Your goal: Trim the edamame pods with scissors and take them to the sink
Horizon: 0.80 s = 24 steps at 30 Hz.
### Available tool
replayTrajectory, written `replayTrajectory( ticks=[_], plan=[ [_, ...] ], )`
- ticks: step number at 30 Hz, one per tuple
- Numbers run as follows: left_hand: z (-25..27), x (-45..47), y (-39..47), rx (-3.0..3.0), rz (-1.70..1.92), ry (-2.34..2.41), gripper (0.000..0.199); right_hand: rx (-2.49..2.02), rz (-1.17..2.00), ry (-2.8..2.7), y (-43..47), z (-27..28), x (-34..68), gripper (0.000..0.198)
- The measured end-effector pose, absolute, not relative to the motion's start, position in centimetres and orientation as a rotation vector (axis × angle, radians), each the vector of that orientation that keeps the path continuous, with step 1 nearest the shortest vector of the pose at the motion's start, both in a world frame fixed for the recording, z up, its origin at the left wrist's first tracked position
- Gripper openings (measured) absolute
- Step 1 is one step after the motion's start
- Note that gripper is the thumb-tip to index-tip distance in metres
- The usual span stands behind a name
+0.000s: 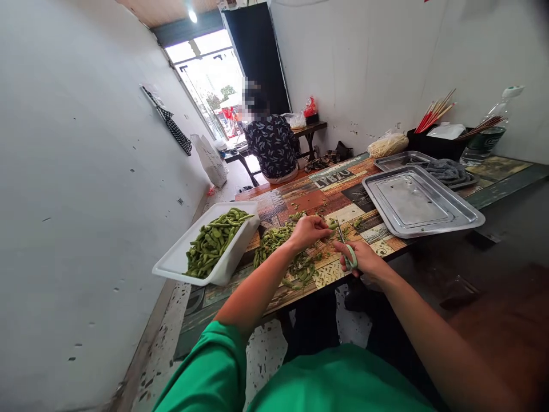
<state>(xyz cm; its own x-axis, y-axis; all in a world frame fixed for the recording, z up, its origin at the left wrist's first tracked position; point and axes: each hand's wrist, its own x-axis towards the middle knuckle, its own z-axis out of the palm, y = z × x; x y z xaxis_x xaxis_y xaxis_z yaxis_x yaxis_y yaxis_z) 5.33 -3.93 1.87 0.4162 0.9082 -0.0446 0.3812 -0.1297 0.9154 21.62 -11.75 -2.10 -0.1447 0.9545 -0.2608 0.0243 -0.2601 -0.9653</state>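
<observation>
My right hand [362, 257] is closed around the pale green handles of a pair of scissors [351, 258], whose blades point away from me over the table. Just left of the blades, my left hand [312, 230] is closed with its fingertips pinched on a green bean pod [333, 225]. Under and around my left hand lies a loose pile of green pods [274, 239] and trimmings, scattered on the patchwork-patterned table [330, 274]. A white plastic tub [234, 260] at the left holds many plump green pods [217, 234].
Metal trays [422, 200] sit on the right, with a grey cloth [446, 170] on a rear one. Behind them are a black box [429, 142] of skewers, a plastic bottle [486, 134] and a bagged bundle [388, 144]. Another person [272, 146] sits beyond the table.
</observation>
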Motion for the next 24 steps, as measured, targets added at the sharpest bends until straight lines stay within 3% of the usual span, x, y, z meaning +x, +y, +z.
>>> replayTrajectory(
  ticks=[8,17,24],
  plan=[
    [1.2,2.8,-5.4,1.68,0.678,1.212,0.02,-1.478,1.211,-1.45,-12.4,-2.4,20.1,0.055],
    [0.5,2.5,-6.2,0.996,0.854,1.023,0.025,-1.317,1.562,-1.123,-13.7,-3.1,18.6,0.045],
    [0.5,4.0,-7.4,0.828,0.895,1.002,0.022,-1.268,1.557,-1.169,-14.0,-2.5,18.4,0.049]
  ],
)
